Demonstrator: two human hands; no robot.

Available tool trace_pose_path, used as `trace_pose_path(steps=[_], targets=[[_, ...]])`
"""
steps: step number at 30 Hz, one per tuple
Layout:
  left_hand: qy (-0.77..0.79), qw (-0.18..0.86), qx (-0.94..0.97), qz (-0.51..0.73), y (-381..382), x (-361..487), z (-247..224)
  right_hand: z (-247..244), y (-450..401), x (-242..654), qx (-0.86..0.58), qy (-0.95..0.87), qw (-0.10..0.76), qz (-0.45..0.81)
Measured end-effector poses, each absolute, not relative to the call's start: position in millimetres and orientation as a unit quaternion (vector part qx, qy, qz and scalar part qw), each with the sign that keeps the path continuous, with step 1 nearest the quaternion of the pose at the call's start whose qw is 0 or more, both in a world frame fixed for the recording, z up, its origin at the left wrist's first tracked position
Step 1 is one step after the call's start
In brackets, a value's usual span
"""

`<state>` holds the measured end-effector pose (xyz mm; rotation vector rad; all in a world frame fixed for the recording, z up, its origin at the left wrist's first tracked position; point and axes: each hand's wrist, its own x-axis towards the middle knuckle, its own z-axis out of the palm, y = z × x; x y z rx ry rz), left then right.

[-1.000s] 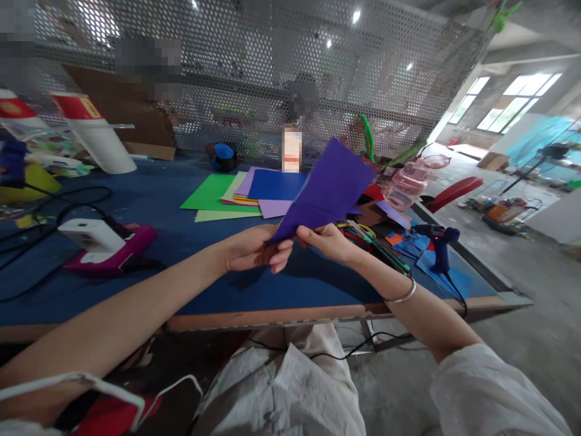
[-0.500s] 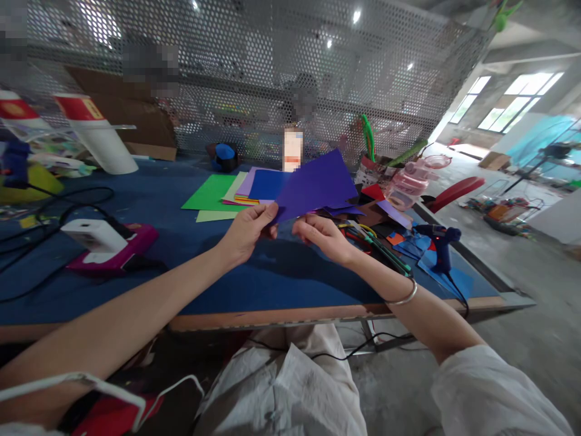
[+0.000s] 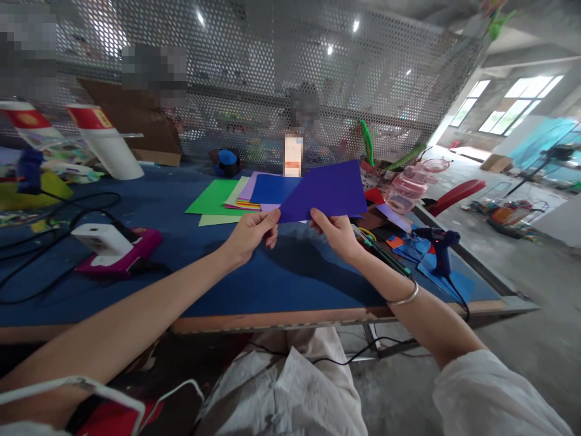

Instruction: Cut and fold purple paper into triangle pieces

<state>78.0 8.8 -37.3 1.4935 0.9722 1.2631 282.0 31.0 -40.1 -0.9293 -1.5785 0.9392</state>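
Note:
A dark purple sheet of paper is held up above the table, tilted, in both hands. My left hand pinches its near left corner between thumb and fingers. Along its near edge, my right hand grips it with the thumb on top; those fingers are partly hidden beneath. Behind and to the left of the sheet lies a stack of coloured paper, with a blue sheet on top and a green sheet at its left.
On the right lie a blue glue gun, paper scraps and a pink bottle. To the left are a magenta power strip with a white plug, black cables and a white paper roll. A perforated metal panel stands behind.
My right hand has taken hold of the purple sheet's near edge, where before it was beside it. The sheet has turned and dropped slightly at its far side.

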Motion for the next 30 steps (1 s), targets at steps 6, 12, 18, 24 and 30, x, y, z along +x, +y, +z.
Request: trace_pose_path(steps=[6,12,18,24,30], targets=[[0.437,0.389,0.599,0.546,18,68,-39,-37,34,282,-0.389,-0.618,0.558,0.394],[0.434,0.109,0.71,0.544,11,71,-36,-47,30,274,-0.398,-0.617,0.541,0.409],[0.424,0.095,0.762,0.48,6,80,-34,-46,10,266,-0.332,-0.726,0.479,0.366],[0.444,0.261,0.621,0.591,16,77,-36,-38,12,274,-0.374,-0.719,0.483,0.33],[0.391,0.512,0.492,0.586,15,81,-36,-41,30,276,-0.394,-0.62,0.559,0.384]])
